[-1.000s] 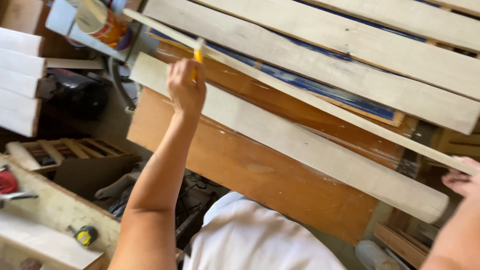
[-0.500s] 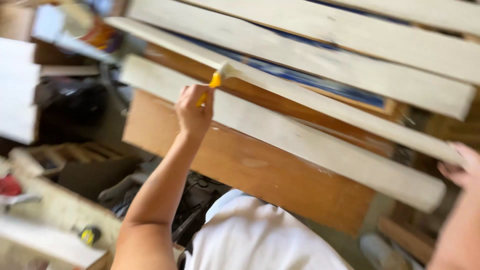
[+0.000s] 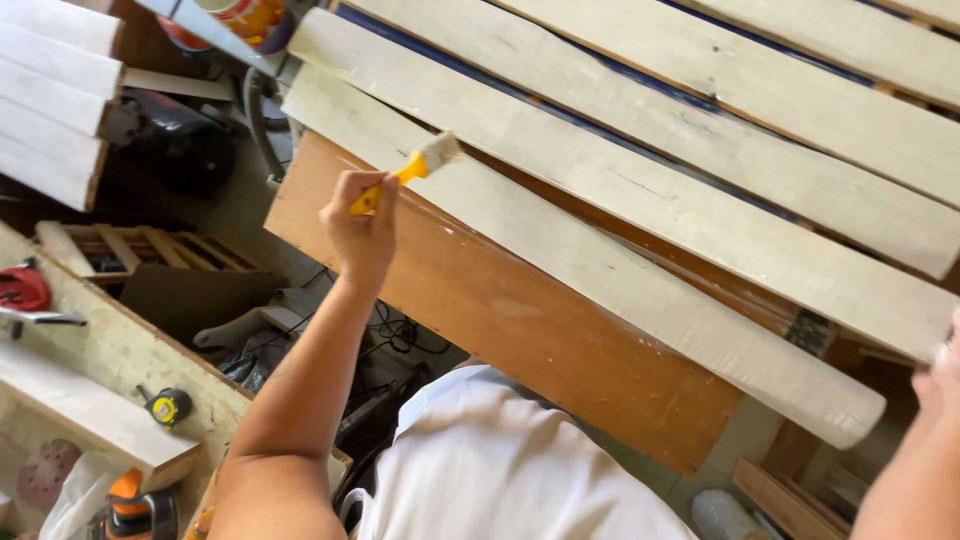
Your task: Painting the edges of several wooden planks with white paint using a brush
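My left hand point(image 3: 360, 225) grips the yellow handle of a small paintbrush point(image 3: 418, 164). Its pale bristles rest on the upper edge of the nearest whitish plank point(image 3: 640, 300). That plank lies slantwise over a brown board point(image 3: 500, 320), with more pale planks point(image 3: 700, 130) side by side beyond it. My right hand point(image 3: 938, 378) shows only partly at the right edge, blurred, close to the far ends of the planks; its grip is hidden. My white shirt point(image 3: 500, 470) fills the bottom centre.
A stack of white planks point(image 3: 50, 100) sits top left, a paint can point(image 3: 245, 20) on a shelf above. Below left lie a black machine point(image 3: 185, 145), a wooden rack point(image 3: 140, 255), a red tool point(image 3: 22, 290), a tape measure point(image 3: 168, 406) and an orange power tool point(image 3: 130, 505).
My left hand has carried the brush from the farther plank down and to the right onto the nearest plank. My right hand has slid toward the frame's right edge.
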